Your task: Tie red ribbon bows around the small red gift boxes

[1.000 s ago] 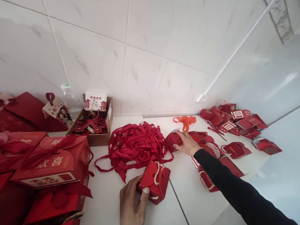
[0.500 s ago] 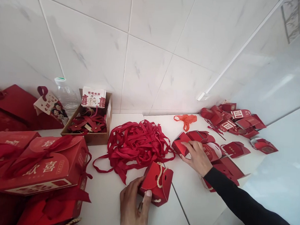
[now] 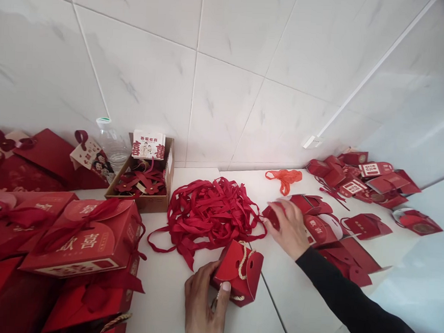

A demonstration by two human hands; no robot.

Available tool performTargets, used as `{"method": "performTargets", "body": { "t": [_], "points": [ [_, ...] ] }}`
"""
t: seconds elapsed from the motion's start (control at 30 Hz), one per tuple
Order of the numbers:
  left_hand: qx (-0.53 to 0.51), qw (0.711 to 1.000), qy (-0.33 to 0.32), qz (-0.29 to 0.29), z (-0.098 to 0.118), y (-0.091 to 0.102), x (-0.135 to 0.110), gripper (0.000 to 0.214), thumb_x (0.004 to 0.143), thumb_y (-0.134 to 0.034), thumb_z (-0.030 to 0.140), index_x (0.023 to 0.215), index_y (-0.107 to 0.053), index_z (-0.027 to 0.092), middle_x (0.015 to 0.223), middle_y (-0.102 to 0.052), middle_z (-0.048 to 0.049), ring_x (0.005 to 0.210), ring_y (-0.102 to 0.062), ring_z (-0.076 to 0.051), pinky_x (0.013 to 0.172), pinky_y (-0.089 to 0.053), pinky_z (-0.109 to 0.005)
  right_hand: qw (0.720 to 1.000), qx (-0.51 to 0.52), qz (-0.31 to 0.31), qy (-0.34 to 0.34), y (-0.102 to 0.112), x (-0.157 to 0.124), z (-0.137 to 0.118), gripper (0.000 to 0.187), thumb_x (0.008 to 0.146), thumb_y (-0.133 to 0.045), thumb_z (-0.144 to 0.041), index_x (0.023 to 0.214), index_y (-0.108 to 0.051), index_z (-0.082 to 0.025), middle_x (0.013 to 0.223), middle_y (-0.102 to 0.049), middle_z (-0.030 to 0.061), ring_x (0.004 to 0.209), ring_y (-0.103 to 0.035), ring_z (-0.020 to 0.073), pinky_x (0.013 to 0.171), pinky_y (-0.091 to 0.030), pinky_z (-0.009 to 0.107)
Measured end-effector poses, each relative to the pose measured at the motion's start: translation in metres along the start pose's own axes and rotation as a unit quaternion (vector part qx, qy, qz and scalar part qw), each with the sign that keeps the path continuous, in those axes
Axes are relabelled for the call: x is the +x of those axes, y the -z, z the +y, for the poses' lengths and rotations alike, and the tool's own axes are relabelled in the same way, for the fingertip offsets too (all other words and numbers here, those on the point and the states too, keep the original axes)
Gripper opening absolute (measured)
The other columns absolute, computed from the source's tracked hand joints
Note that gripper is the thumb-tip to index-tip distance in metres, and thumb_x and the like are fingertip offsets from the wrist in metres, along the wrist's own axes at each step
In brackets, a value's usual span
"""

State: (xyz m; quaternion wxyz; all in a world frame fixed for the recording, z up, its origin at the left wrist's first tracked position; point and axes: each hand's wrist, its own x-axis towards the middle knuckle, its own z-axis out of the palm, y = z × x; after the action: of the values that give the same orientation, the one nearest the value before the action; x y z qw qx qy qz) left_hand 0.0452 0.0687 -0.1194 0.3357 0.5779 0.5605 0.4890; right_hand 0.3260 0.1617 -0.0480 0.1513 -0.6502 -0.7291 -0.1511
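Observation:
My left hand (image 3: 207,299) holds a red gift box (image 3: 238,275) at its left end, thumb along the near side. Gold twisted cord handles cross the holes in its top flaps. Over another red box (image 3: 278,214), my right hand (image 3: 288,229) has fingers and thumb apart. Those fingers partly hide this box; whether they grip it is unclear. Close to the right thumb runs the edge of a tangled heap of red ribbon (image 3: 212,215), which lies behind the held box.
Ribbon-tied red boxes (image 3: 90,237) are stacked at left. Behind stand a cardboard box (image 3: 152,203) of red tags and a clear bottle (image 3: 114,144). More red boxes (image 3: 366,224) spread across the right. An orange-red plastic bag (image 3: 285,178) lies near the tiled wall.
My right hand has shifted a little left over the red box, covering more of it. My left hand still holds its box, and the view has turned slightly left.

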Motion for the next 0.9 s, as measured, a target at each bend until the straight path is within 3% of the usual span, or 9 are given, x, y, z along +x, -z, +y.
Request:
{"method": "performTargets", "body": {
  "t": [0.13, 0.27, 0.33, 0.5, 0.57, 0.63, 0.73, 0.83, 0.9],
  "points": [
    [-0.006, 1.0, -0.013, 0.011, -0.002, -0.001, -0.003, 0.044, 0.101, -0.049, 0.056, 0.119, -0.072, 0.023, 0.12, -0.074, -0.0114, 0.112, -0.065, -0.031, 0.097, -0.051, -0.046, 0.979, 0.11, -0.113, 0.129, -0.033, 0.012, -0.038, 0.046, 0.1, -0.065, -0.045, 0.142, -0.06, -0.028, 0.148, -0.058, 0.0106, 0.127, -0.061, 0.0288, 0.102, -0.055, 0.048],
    [-0.024, 1.0, -0.011, 0.01, -0.003, -0.003, -0.007, 0.043, 0.101, -0.05, 0.054, 0.123, -0.07, 0.023, 0.122, -0.073, -0.0107, 0.112, -0.063, -0.029, 0.097, -0.05, -0.046, 0.962, 0.167, -0.159, 0.147, -0.069, 0.048, -0.052, 0.039, 0.102, -0.065, -0.039, 0.137, -0.062, -0.023, 0.147, -0.058, 0.012, 0.128, -0.061, 0.0289, 0.105, -0.053, 0.051],
    [-0.031, 0.999, -0.009, 0.008, -0.003, -0.004, -0.008, 0.042, 0.1, -0.05, 0.054, 0.123, -0.07, 0.024, 0.12, -0.073, -0.0103, 0.109, -0.063, -0.03, 0.095, -0.051, -0.046, 0.957, 0.182, -0.173, 0.142, -0.077, 0.067, -0.055, 0.043, 0.1, -0.068, -0.037, 0.14, -0.06, -0.022, 0.148, -0.056, 0.0127, 0.13, -0.059, 0.0309, 0.106, -0.051, 0.055],
    [-0.047, 0.999, -0.006, 0.015, 0.001, -0.006, -0.009, 0.044, 0.099, -0.049, 0.059, 0.12, -0.069, 0.025, 0.115, -0.073, -0.0097, 0.103, -0.062, -0.03, 0.09, -0.05, -0.045, 0.949, 0.211, -0.183, 0.148, -0.057, 0.082, -0.069, 0.065, 0.093, -0.063, -0.025, 0.156, -0.048, -0.018, 0.16, -0.041, 0.0216, 0.147, -0.043, 0.0411, 0.119, -0.037, 0.063],
    [-0.05, 0.999, -0.002, 0.015, 0.002, -0.006, -0.009, 0.047, 0.098, -0.048, 0.061, 0.119, -0.069, 0.025, 0.113, -0.072, -0.0098, 0.102, -0.061, -0.03, 0.088, -0.05, -0.045, 0.936, 0.229, -0.193, 0.183, -0.041, 0.078, -0.081, 0.066, 0.092, -0.059, -0.025, 0.158, -0.048, -0.024, 0.165, -0.036, 0.0169, 0.152, -0.034, 0.0387, 0.124, -0.03, 0.06],
    [-0.049, 0.999, 0.002, 0.012, 0.004, -0.005, -0.008, 0.05, 0.098, -0.046, 0.065, 0.115, -0.07, 0.025, 0.11, -0.072, -0.0098, 0.101, -0.061, -0.03, 0.087, -0.05, -0.044, 0.91, 0.25, -0.225, 0.24, -0.031, 0.077, -0.095, 0.061, 0.094, -0.062, -0.032, 0.154, -0.054, -0.034, 0.168, -0.036, 0.0083, 0.155, -0.032, 0.0349, 0.125, -0.031, 0.055],
    [-0.041, 0.999, 0.008, 0.015, 0.004, -0.005, -0.007, 0.053, 0.097, -0.043, 0.069, 0.11, -0.071, 0.026, 0.106, -0.073, -0.0091, 0.1, -0.062, -0.03, 0.087, -0.05, -0.043, 0.87, 0.263, -0.279, 0.31, -0.028, 0.085, -0.113, 0.056, 0.088, -0.076, -0.044, 0.143, -0.065, -0.041, 0.168, -0.038, 0.0041, 0.155, -0.032, 0.037, 0.121, -0.037, 0.055],
    [-0.034, 0.999, -0.011, 0.039, 0.002, -0.008, -0.006, 0.056, 0.095, -0.044, 0.072, 0.11, -0.072, 0.026, 0.106, -0.074, -0.0087, 0.097, -0.062, -0.03, 0.086, -0.049, -0.043, 0.855, 0.251, -0.305, 0.335, -0.039, 0.1, -0.119, 0.054, 0.078, -0.087, -0.036, 0.131, -0.075, -0.035, 0.162, -0.048, 0.0099, 0.149, -0.041, 0.0413, 0.117, -0.042, 0.057],
    [-0.033, 0.997, -0.029, 0.058, 0.0, -0.012, -0.005, 0.055, 0.095, -0.044, 0.071, 0.11, -0.072, 0.026, 0.103, -0.074, -0.0086, 0.093, -0.063, -0.029, 0.085, -0.049, -0.043, 0.859, 0.239, -0.306, 0.335, -0.049, 0.109, -0.118, 0.044, 0.083, -0.085, -0.028, 0.126, -0.077, -0.028, 0.156, -0.054, 0.0126, 0.143, -0.05, 0.0386, 0.113, -0.046, 0.057]
  ]
}}
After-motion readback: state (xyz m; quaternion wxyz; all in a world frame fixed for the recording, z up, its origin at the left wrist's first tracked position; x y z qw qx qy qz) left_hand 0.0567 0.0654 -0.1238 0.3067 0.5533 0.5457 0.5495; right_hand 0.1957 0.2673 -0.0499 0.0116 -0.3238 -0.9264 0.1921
